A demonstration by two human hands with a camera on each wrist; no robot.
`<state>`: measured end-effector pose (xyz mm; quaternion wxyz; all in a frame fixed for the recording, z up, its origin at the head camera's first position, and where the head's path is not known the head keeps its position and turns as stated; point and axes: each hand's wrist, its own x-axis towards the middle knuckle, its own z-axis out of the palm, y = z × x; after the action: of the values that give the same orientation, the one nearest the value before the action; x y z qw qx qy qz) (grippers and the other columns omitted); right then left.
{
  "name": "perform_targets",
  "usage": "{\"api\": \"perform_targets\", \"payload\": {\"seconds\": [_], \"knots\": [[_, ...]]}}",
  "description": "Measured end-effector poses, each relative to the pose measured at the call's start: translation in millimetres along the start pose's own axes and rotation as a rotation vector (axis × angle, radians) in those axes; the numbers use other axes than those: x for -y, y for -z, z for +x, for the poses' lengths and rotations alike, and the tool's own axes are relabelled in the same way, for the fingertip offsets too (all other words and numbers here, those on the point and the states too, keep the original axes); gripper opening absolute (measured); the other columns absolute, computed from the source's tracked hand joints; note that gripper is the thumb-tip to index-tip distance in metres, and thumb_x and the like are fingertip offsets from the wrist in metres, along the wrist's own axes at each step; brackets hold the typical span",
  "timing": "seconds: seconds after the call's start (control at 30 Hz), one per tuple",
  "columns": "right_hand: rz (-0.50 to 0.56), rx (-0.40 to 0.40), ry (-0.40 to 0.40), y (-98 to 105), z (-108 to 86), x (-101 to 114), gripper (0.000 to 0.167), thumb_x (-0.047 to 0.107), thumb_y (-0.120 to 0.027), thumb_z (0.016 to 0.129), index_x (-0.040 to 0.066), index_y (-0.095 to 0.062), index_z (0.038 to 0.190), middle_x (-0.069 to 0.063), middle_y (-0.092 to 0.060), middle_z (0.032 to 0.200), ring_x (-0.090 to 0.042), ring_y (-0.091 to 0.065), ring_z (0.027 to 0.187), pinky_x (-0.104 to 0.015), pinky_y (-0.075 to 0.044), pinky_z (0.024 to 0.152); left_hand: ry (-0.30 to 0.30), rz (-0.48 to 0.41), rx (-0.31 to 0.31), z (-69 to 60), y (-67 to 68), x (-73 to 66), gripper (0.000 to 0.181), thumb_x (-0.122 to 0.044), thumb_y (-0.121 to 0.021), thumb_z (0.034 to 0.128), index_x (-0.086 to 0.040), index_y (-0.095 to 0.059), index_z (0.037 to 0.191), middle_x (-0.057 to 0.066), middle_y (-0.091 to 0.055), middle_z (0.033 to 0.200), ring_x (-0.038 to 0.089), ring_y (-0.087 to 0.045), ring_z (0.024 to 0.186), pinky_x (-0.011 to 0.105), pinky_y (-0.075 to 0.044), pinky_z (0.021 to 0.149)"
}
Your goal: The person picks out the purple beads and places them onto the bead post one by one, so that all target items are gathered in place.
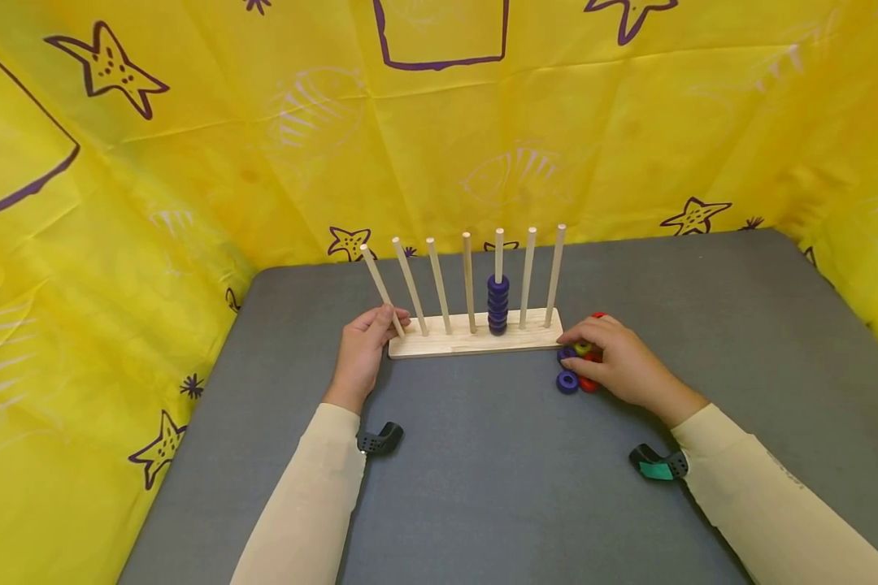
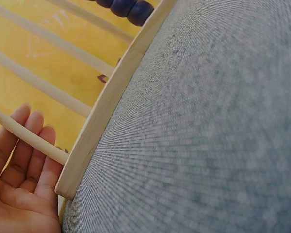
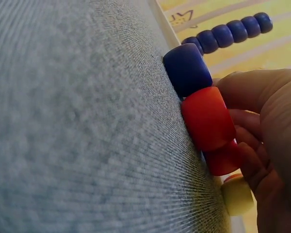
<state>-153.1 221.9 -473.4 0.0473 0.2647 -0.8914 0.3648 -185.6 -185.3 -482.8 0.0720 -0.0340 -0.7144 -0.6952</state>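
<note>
A wooden peg rack (image 1: 449,344) stands on the table with several upright pegs, and a stack of dark blue beads (image 1: 497,309) fills one peg. My left hand (image 1: 362,353) holds the leftmost peg (image 2: 36,141) near its foot, thumb in front and fingers behind. At the rack's right end, my right hand (image 1: 625,357) is over a small group of beads. Its thumb and index finger are on either side of a blue bead (image 1: 566,355); whether they pinch it is hidden. Nearby lie another blue bead (image 3: 187,70), red beads (image 3: 209,119) and a yellow bead (image 3: 237,195).
The grey table (image 1: 483,479) extends in front of the rack and to both sides. A yellow cloth (image 1: 424,146) with purple starfish and pale fish drawings hangs behind and at the sides. Each wrist wears a black band (image 1: 380,439).
</note>
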Motion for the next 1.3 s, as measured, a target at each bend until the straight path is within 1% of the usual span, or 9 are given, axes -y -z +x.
{"api": "perform_targets", "payload": {"seconds": [0.13, 0.23, 0.33, 0.4, 0.6, 0.83, 1.1, 1.2, 1.3], "knots": [[-0.003, -0.029, 0.016, 0, -0.2, 1, 0.025, 0.004, -0.089, 0.092, 0.006, -0.078, 0.114, -0.003, -0.072, 0.108, -0.024, -0.060, 0.097, -0.049, -0.054, 0.086, -0.005, -0.003, 0.001, 0.1, -0.5, -0.2, 0.044, -0.031, -0.061, 0.1147, 0.011, -0.075, 0.116, 0.026, -0.075, 0.112, 0.031, -0.071, 0.109, 0.039, -0.056, 0.101], [0.000, -0.075, 0.040, 0, 0.1, 2, 0.026, 0.002, -0.089, 0.092, 0.007, -0.078, 0.115, -0.001, -0.070, 0.105, -0.020, -0.062, 0.090, -0.043, -0.057, 0.078, -0.012, -0.003, 0.002, -0.2, -0.6, -1.3, 0.043, -0.030, -0.062, 0.1144, 0.011, -0.075, 0.116, 0.027, -0.075, 0.112, 0.033, -0.071, 0.109, 0.040, -0.056, 0.101], [0.001, -0.120, 0.055, 1, 0.1, 3, 0.027, 0.001, -0.089, 0.091, 0.008, -0.078, 0.115, 0.001, -0.068, 0.103, -0.016, -0.063, 0.085, -0.037, -0.058, 0.073, -0.010, 0.001, 0.003, 0.3, -1.2, -1.8, 0.043, -0.030, -0.061, 0.1148, 0.011, -0.075, 0.116, 0.027, -0.075, 0.112, 0.033, -0.071, 0.110, 0.040, -0.056, 0.102], [0.005, -0.139, 0.056, 2, 0.1, 4, 0.027, 0.001, -0.088, 0.092, 0.008, -0.078, 0.116, 0.002, -0.068, 0.103, -0.015, -0.065, 0.086, -0.037, -0.059, 0.073, -0.008, 0.002, 0.005, 0.5, -1.4, -1.9, 0.044, -0.031, -0.062, 0.1146, 0.011, -0.075, 0.116, 0.027, -0.075, 0.113, 0.033, -0.071, 0.110, 0.041, -0.056, 0.102], [0.003, -0.165, 0.066, 3, 1.3, 9, 0.027, -0.001, -0.087, 0.092, 0.009, -0.078, 0.115, 0.000, -0.069, 0.106, -0.017, -0.070, 0.092, -0.044, -0.063, 0.075, -0.006, 0.002, 0.009, 0.6, -0.9, -1.7, 0.045, -0.032, -0.062, 0.1142, 0.011, -0.075, 0.117, 0.025, -0.075, 0.113, 0.034, -0.071, 0.112, 0.041, -0.055, 0.104], [0.003, -0.189, 0.115, 2, 1.0, 12, 0.033, -0.008, -0.087, 0.089, 0.004, -0.077, 0.118, -0.002, -0.069, 0.111, -0.014, -0.065, 0.082, -0.031, -0.061, 0.071, 0.004, 0.005, 0.002, 0.0, -0.5, -0.7, 0.045, -0.031, -0.062, 0.1146, 0.012, -0.075, 0.116, 0.029, -0.074, 0.114, 0.037, -0.070, 0.112, 0.041, -0.056, 0.101], [0.018, -0.220, 0.139, 2, 1.5, 12, 0.037, -0.013, -0.086, 0.085, -0.001, -0.075, 0.118, -0.006, -0.070, 0.112, -0.016, -0.068, 0.082, -0.019, -0.057, 0.074, -0.006, -0.005, 0.007, -0.8, -0.7, -0.8, 0.044, -0.030, -0.062, 0.1145, 0.012, -0.075, 0.116, 0.029, -0.074, 0.114, 0.038, -0.069, 0.113, 0.040, -0.056, 0.102], [0.026, -0.229, 0.145, 2, 1.9, 12, 0.037, -0.015, -0.085, 0.085, -0.001, -0.075, 0.117, -0.007, -0.070, 0.112, -0.017, -0.068, 0.082, -0.016, -0.056, 0.075, -0.014, -0.012, 0.010, -0.8, -0.4, -0.4, 0.043, -0.029, -0.062, 0.1144, 0.012, -0.075, 0.116, 0.030, -0.073, 0.114, 0.038, -0.069, 0.112, 0.040, -0.056, 0.102], [0.028, -0.238, 0.148, 3, 1.9, 14, 0.038, -0.016, -0.084, 0.084, -0.001, -0.075, 0.118, -0.008, -0.070, 0.113, -0.016, -0.068, 0.082, -0.017, -0.057, 0.074, -0.018, -0.013, 0.012, -0.6, 0.0, -0.2, 0.043, -0.029, -0.061, 0.1148, 0.012, -0.074, 0.116, 0.030, -0.073, 0.114, 0.038, -0.069, 0.112, 0.039, -0.056, 0.101]]}}
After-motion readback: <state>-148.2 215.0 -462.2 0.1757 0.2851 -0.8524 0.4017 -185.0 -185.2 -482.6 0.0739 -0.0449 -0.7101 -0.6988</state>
